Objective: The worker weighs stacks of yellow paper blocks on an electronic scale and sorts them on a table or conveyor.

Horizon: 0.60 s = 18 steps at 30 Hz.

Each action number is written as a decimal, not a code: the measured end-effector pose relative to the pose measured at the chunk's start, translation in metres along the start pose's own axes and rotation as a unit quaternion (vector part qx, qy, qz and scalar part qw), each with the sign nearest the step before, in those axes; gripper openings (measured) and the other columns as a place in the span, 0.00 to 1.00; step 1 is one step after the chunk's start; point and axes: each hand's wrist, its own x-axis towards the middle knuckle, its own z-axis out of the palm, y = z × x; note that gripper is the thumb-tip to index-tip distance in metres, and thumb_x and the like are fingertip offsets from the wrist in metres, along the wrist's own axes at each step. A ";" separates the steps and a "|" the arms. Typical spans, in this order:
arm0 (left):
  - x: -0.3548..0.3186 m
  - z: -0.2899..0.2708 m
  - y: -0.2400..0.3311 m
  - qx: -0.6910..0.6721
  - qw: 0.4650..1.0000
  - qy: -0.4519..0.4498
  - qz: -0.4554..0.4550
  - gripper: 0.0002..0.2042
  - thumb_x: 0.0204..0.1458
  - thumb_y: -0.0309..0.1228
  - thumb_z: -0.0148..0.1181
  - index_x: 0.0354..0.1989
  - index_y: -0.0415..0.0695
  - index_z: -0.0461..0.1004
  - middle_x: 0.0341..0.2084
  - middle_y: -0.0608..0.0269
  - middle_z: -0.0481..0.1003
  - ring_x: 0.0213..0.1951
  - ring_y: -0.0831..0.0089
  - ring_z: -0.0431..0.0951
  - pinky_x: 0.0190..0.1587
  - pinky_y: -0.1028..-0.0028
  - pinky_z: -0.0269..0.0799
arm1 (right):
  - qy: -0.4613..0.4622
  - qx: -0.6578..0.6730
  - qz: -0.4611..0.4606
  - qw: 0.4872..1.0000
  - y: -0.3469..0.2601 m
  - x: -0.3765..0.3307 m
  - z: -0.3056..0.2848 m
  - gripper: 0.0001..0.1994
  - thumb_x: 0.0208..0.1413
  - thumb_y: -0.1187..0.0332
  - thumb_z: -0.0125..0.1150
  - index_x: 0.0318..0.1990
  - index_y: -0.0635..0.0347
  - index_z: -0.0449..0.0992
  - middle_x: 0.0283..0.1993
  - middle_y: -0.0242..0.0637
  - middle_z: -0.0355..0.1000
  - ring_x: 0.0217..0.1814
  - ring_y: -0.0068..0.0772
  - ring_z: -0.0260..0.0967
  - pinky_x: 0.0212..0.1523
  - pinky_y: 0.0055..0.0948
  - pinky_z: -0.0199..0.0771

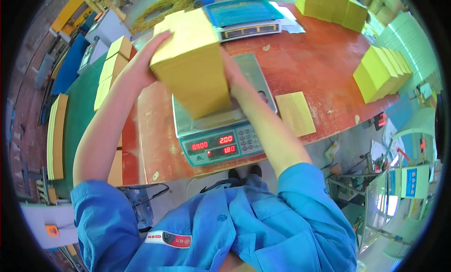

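Note:
Between both my hands is a thick stack of yellow-brown paper pieces (195, 79), slightly tilted over the near scale. My left hand (146, 61) is closed on its left side, thumb near the top edge. My right hand (232, 77) presses the right side; the stack hides most of its fingers. Below is a digital scale (185, 122) with a metal pan and lit red digits. The stack's lower edge overlaps the pan; I cannot tell whether it touches. A single yellow-brown sheet (296, 113) lies right of the scale.
Behind stands another scale (244, 13) with a blue tray. Yellow paper stacks stand at right (378, 75) and back right (331, 10) on the red table (319, 61). More paper stacks (110, 65) line the green surface (80, 98) at left. Machinery (108, 28) stands beyond it.

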 end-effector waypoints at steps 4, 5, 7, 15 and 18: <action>-0.026 -0.030 -0.020 -0.064 0.995 -0.058 -0.040 0.25 0.61 0.33 0.54 0.65 0.39 0.61 0.59 0.52 0.69 0.58 0.62 0.72 0.62 0.64 0.66 | 0.111 -0.164 -0.043 0.979 0.042 -0.047 0.007 0.24 0.67 0.56 0.44 0.62 0.62 0.63 0.57 0.42 0.69 0.60 0.30 0.64 0.61 0.32 0.64; -0.032 -0.031 -0.029 -0.033 0.996 -0.073 -0.025 0.27 0.62 0.42 0.50 0.64 0.37 0.61 0.56 0.52 0.72 0.54 0.61 0.76 0.59 0.62 0.70 | 0.097 -0.179 -0.181 0.962 0.054 -0.070 0.013 0.24 0.66 0.59 0.47 0.64 0.62 0.61 0.60 0.44 0.67 0.65 0.35 0.60 0.65 0.33 0.58; -0.062 -0.050 -0.031 0.016 0.994 -0.105 -0.024 0.26 0.63 0.44 0.48 0.64 0.39 0.61 0.57 0.53 0.71 0.54 0.64 0.75 0.56 0.64 0.73 | 0.167 -0.376 -0.116 0.904 0.029 -0.128 0.058 0.26 0.66 0.59 0.49 0.67 0.60 0.57 0.62 0.41 0.64 0.67 0.33 0.57 0.67 0.31 0.57; -0.055 -0.022 -0.029 0.032 0.990 -0.125 -0.058 0.27 0.63 0.48 0.46 0.63 0.40 0.62 0.52 0.55 0.74 0.48 0.67 0.78 0.51 0.66 0.76 | 0.213 -0.119 0.159 0.957 0.048 -0.225 0.042 0.23 0.65 0.57 0.52 0.60 0.63 0.66 0.55 0.38 0.70 0.59 0.28 0.66 0.61 0.28 0.63; -0.055 -0.027 -0.032 0.054 0.993 -0.101 -0.033 0.27 0.63 0.48 0.45 0.63 0.40 0.61 0.52 0.54 0.73 0.49 0.67 0.78 0.51 0.67 0.76 | 0.184 0.071 0.171 0.965 0.048 -0.212 0.041 0.22 0.63 0.54 0.54 0.56 0.62 0.71 0.51 0.34 0.74 0.51 0.26 0.70 0.52 0.27 0.69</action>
